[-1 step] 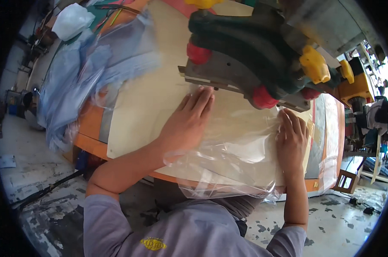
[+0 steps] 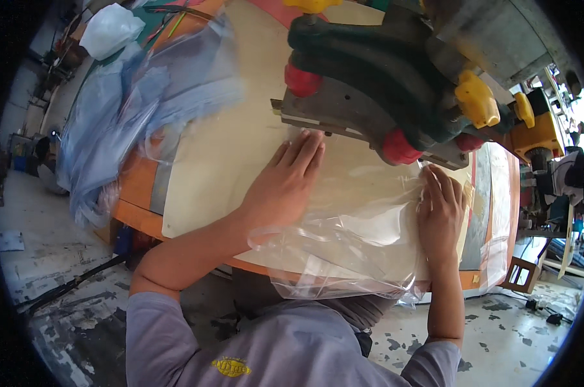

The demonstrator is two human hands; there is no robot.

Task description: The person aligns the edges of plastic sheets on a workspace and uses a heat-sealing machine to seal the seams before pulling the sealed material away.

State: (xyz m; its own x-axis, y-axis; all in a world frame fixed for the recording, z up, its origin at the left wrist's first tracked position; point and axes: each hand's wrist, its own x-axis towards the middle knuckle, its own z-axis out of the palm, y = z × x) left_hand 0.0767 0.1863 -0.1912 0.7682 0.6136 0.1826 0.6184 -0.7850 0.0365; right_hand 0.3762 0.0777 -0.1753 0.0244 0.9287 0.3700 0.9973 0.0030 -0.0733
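A sheet of clear plastic (image 2: 359,242) lies over the cream board (image 2: 198,187), its near part hanging past the table's front edge. My left hand (image 2: 284,177) rests flat on it, fingers stretched out toward the metal bar (image 2: 327,124) of the press. On the sheet's right side lies my right hand (image 2: 441,206), fingers extended and pointing at the bar's right end. Both hands press down from above and grip nothing. Above the board hangs the dark green press head (image 2: 369,58) with red and yellow knobs. The sheet's far edge is hidden near the bar.
Crumpled bluish clear plastic (image 2: 130,109) is heaped on the left of the orange table (image 2: 137,216), with a white bag (image 2: 111,31) behind it. More clear film (image 2: 498,213) lies at the right edge. A black cable (image 2: 79,282) runs low on the left.
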